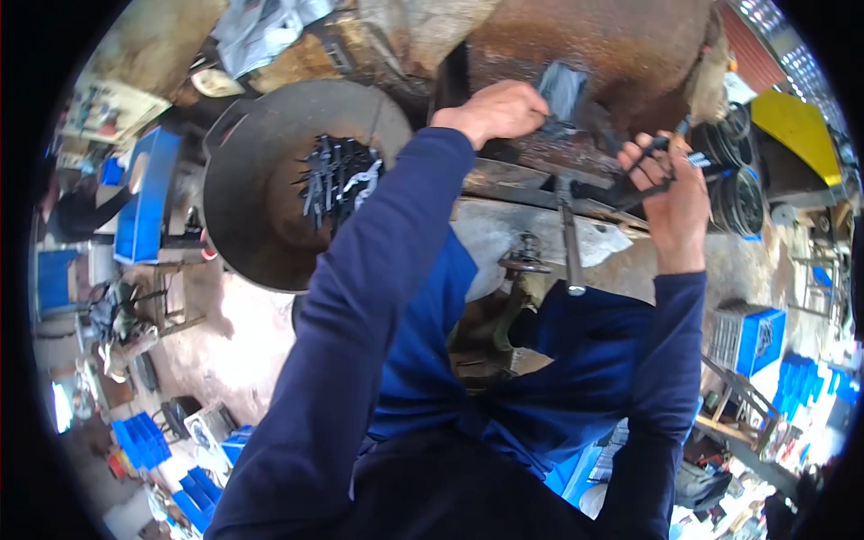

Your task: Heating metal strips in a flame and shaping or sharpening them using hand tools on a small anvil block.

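My left hand [506, 110] reaches across to a small grey metal block [562, 87] on the rust-brown machine. Its fingertips are pinched together by a dark spot at the block's lower edge; what they hold, if anything, I cannot make out. Palm up, my right hand [675, 202] curls its fingers around several slim dark pieces [654, 166]. To the left, a wide dark metal pan [256, 193] carries a heap of slim black pieces [333, 175]. Between my hands a steel bar handle [571, 243] points toward me.
A wooden ledge [508, 178] runs along the machine's front, above my knees. Round dark containers [740, 202] stand close beyond my right hand. A blue bin [148, 193] is left of the pan. Grey cloth [265, 36] lies at the back.
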Action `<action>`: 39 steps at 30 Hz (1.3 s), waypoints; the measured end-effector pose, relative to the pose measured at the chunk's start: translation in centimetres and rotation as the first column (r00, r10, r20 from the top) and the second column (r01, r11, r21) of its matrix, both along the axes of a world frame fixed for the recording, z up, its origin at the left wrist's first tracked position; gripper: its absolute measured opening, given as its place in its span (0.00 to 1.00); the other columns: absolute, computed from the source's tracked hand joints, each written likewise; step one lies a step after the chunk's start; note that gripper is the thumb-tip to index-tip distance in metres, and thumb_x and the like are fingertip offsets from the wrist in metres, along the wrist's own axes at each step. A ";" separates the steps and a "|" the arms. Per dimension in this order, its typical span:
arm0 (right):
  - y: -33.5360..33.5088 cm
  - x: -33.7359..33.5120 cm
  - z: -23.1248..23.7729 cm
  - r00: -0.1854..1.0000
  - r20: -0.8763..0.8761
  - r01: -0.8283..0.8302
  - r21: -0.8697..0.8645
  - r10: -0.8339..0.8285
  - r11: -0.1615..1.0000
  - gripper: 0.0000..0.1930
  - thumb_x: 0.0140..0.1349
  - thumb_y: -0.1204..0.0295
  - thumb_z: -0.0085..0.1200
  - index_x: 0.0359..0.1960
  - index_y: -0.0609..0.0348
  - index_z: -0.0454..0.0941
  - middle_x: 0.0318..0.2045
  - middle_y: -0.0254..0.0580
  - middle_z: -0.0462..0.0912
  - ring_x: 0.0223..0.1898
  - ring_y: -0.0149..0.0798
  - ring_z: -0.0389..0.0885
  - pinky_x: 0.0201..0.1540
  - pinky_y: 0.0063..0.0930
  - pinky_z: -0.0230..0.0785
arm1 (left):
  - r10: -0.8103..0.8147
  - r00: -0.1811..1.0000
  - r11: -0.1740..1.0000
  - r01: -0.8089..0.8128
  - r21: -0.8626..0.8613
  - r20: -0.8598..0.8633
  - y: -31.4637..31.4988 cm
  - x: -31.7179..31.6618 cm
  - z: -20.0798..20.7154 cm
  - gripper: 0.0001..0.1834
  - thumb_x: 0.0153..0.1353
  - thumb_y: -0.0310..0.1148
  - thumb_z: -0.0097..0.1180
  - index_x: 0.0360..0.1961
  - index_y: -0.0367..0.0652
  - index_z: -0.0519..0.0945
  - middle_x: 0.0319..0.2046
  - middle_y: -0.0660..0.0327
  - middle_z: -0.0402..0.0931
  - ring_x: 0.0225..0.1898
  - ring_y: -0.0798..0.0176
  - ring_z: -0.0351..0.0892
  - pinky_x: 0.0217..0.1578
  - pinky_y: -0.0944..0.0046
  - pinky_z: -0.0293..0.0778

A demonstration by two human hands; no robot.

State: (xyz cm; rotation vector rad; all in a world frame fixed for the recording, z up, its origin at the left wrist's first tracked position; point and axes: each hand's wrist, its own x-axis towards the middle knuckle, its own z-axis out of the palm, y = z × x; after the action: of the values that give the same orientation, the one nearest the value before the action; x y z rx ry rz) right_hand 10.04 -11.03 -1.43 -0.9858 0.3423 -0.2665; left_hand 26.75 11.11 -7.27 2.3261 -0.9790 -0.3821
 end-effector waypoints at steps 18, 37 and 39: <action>3.2 -7.4 -1.4 0.905 -0.111 -0.169 -0.980 0.411 0.107 0.11 0.65 0.77 0.58 0.49 0.64 0.79 0.48 0.45 0.84 0.42 0.40 0.84 0.43 0.29 0.76 | 0.411 0.911 0.911 -0.410 0.052 -0.019 2.3 -1.1 1.6 0.22 0.64 0.48 0.51 0.45 0.43 0.87 0.50 0.49 0.83 0.55 0.45 0.80 0.57 0.51 0.74; 4.2 0.7 -0.7 0.986 0.126 0.051 -0.856 0.113 0.515 0.14 0.72 0.71 0.55 0.56 0.63 0.78 0.56 0.40 0.80 0.43 0.27 0.79 0.30 0.17 0.75 | 0.701 0.711 0.599 -0.629 -0.496 -0.055 -1.3 -1.2 1.5 0.15 0.56 0.41 0.61 0.36 0.41 0.87 0.47 0.46 0.73 0.52 0.44 0.75 0.54 0.49 0.74; 3.2 3.9 -0.1 0.980 0.178 0.114 -0.873 0.092 0.474 0.15 0.74 0.72 0.52 0.58 0.60 0.80 0.57 0.37 0.79 0.46 0.26 0.78 0.30 0.17 0.73 | 0.706 0.703 0.572 -0.641 -0.512 -0.091 -1.5 -1.3 1.5 0.14 0.56 0.39 0.62 0.36 0.40 0.86 0.48 0.45 0.73 0.53 0.43 0.74 0.54 0.49 0.73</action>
State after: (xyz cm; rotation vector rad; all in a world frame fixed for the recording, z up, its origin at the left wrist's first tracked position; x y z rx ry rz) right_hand 13.92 -7.87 -1.56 -1.9929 -0.0229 -0.5895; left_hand 25.46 9.59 -5.81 2.0237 -0.1161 0.3223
